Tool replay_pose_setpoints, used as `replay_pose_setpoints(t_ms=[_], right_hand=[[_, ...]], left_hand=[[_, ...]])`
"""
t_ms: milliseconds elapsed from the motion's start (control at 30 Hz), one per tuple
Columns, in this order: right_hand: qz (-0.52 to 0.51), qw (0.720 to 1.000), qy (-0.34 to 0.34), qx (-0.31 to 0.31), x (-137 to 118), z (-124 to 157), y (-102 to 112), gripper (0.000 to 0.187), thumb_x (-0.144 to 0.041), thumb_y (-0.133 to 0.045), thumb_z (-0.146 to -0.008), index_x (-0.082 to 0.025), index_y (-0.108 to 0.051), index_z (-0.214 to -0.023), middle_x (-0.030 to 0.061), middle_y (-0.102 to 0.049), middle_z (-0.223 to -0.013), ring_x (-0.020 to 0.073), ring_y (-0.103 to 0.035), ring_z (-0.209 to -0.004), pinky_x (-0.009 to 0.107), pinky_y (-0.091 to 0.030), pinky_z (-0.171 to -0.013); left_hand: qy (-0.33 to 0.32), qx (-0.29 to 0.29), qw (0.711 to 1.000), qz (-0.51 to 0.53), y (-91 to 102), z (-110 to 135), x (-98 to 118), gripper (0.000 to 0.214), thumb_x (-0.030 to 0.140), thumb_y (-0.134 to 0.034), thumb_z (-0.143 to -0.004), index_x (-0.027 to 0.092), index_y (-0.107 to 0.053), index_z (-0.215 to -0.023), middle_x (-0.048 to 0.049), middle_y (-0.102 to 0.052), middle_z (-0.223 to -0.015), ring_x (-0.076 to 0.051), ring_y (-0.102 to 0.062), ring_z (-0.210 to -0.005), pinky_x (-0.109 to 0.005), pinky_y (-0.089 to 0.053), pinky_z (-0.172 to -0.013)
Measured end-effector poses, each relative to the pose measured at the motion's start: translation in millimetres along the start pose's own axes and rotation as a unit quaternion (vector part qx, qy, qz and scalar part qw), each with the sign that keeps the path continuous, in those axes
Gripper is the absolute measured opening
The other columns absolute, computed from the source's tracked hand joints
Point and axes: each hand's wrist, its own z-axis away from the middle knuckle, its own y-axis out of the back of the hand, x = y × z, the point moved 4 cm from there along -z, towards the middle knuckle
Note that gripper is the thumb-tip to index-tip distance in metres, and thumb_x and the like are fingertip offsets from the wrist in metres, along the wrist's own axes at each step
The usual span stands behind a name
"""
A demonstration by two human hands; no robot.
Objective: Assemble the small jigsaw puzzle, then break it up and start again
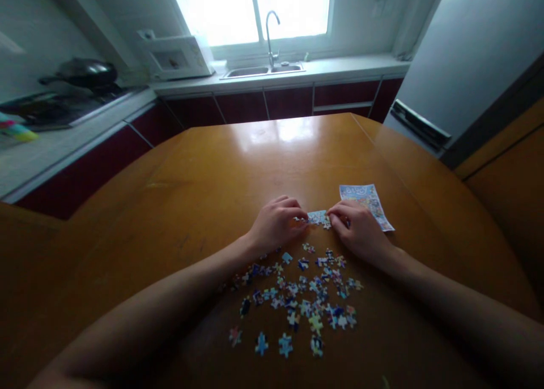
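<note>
A small joined section of jigsaw puzzle (317, 217) lies flat on the wooden table, pale blue along its far edge. My left hand (278, 222) has its fingers curled onto the section's left end, thumb below and fingertips above. At the right end, my right hand (357, 227) pinches the edge with bent fingers. The palms and fingers partly hide both ends. Many loose puzzle pieces (314, 290) are scattered nearer to me, below the hands. A printed picture sheet (369, 199) lies just beyond my right hand, which covers its lower left part.
The wooden table (221, 162) has a rounded outline. Past it runs a counter with a sink (250, 72) and tap under a bright window. A microwave (174, 58) and a dark wok (87, 75) on a stove stand left; a fridge (476, 55) stands right.
</note>
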Motion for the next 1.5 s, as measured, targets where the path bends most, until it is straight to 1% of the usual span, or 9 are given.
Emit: replay_pose_setpoints(t_ms=[167,300,400,567,933,1100,1167,1367,1500], right_hand=[[0.006,1.0,0.004,-0.002,-1.6,-0.3,0.2,0.016,-0.019,-0.053,-0.091,-0.019,-0.068,-0.085,0.0073,-0.066,-0.088,0.0212,-0.059,-0.087,0.036,-0.046,-0.082],[0.009,1.0,0.011,-0.003,-0.8,0.0,0.3,0.016,-0.019,-0.053,-0.091,-0.019,-0.068,-0.085,0.0075,-0.066,-0.088,0.0212,-0.059,-0.088,0.036,-0.046,-0.083],[0.012,1.0,0.014,-0.004,-0.3,0.5,0.3,0.016,-0.019,-0.053,-0.091,-0.019,-0.069,-0.087,0.0074,-0.066,-0.089,0.0212,-0.059,-0.088,0.037,-0.046,-0.083],[0.005,0.999,0.034,-0.012,-4.0,1.4,0.2,0.017,-0.018,-0.052,-0.091,-0.019,-0.069,-0.087,0.0078,-0.066,-0.09,0.0215,-0.059,-0.089,0.038,-0.047,-0.084],[-0.002,0.999,0.037,-0.013,-5.9,1.2,0.6,0.017,-0.017,-0.052,-0.091,-0.02,-0.068,-0.086,0.0078,-0.065,-0.09,0.0214,-0.058,-0.089,0.038,-0.048,-0.084],[-0.007,0.999,0.04,-0.016,-6.4,1.5,1.0,0.017,-0.016,-0.052,-0.09,-0.018,-0.068,-0.087,0.0078,-0.065,-0.09,0.0214,-0.058,-0.09,0.038,-0.048,-0.084],[-0.003,0.999,0.043,-0.014,-5.6,1.8,0.8,0.017,-0.014,-0.052,-0.089,-0.018,-0.068,-0.089,0.0077,-0.065,-0.091,0.0217,-0.058,-0.091,0.038,-0.047,-0.085],[0.011,0.999,0.048,-0.021,-3.3,2.1,-0.9,0.022,-0.01,-0.051,-0.087,-0.02,-0.069,-0.093,0.0077,-0.065,-0.094,0.0225,-0.057,-0.094,0.039,-0.047,-0.088],[0.01,0.998,0.052,-0.024,-4.1,2.4,-0.8,0.023,-0.009,-0.051,-0.087,-0.02,-0.07,-0.093,0.0081,-0.065,-0.094,0.023,-0.057,-0.094,0.04,-0.048,-0.087]], left_hand=[[-0.001,-0.006,1.0,-0.03,-6.9,3.3,-4.7,0.009,0.029,-0.069,-0.086,0.025,-0.076,-0.088,-0.0026,-0.069,-0.086,-0.018,-0.057,-0.084,-0.031,-0.05,-0.077],[-0.015,0.007,0.999,-0.03,-8.0,5.7,-7.4,0.011,0.031,-0.068,-0.089,0.025,-0.075,-0.095,-0.0031,-0.068,-0.091,-0.018,-0.056,-0.088,-0.032,-0.05,-0.08],[-0.042,0.015,0.998,-0.037,-7.6,6.2,-4.9,0.015,0.029,-0.065,-0.091,0.028,-0.075,-0.102,-0.0034,-0.067,-0.097,-0.018,-0.054,-0.09,-0.031,-0.049,-0.079],[-0.066,-0.002,0.997,-0.041,-8.4,6.2,-2.0,0.018,0.028,-0.061,-0.095,0.034,-0.076,-0.1,-0.0031,-0.066,-0.099,-0.018,-0.052,-0.089,-0.032,-0.049,-0.078],[-0.068,-0.024,0.995,-0.066,-8.4,6.1,0.1,0.02,0.024,-0.057,-0.095,0.029,-0.072,-0.106,-0.0047,-0.062,-0.112,-0.021,-0.049,-0.1,-0.037,-0.048,-0.09],[-0.069,0.042,0.995,-0.064,2.2,7.1,-1.0,0.021,0.015,-0.056,-0.091,0.024,-0.068,-0.105,-0.0049,-0.062,-0.111,-0.021,-0.048,-0.1,-0.037,-0.048,-0.09],[-0.072,0.053,0.994,-0.066,5.0,8.7,-3.0,0.024,0.011,-0.057,-0.087,0.025,-0.069,-0.102,-0.0044,-0.062,-0.111,-0.022,-0.048,-0.1,-0.038,-0.048,-0.09],[-0.083,-0.002,0.992,-0.092,0.0,12.2,-8.0,0.034,0.011,-0.059,-0.085,0.032,-0.071,-0.109,-0.0036,-0.059,-0.121,-0.024,-0.046,-0.106,-0.044,-0.047,-0.095],[-0.079,-0.027,0.991,-0.107,-3.6,11.8,-9.1,0.041,0.006,-0.059,-0.082,0.034,-0.071,-0.11,-0.0032,-0.058,-0.123,-0.025,-0.046,-0.108,-0.045,-0.046,-0.096]])
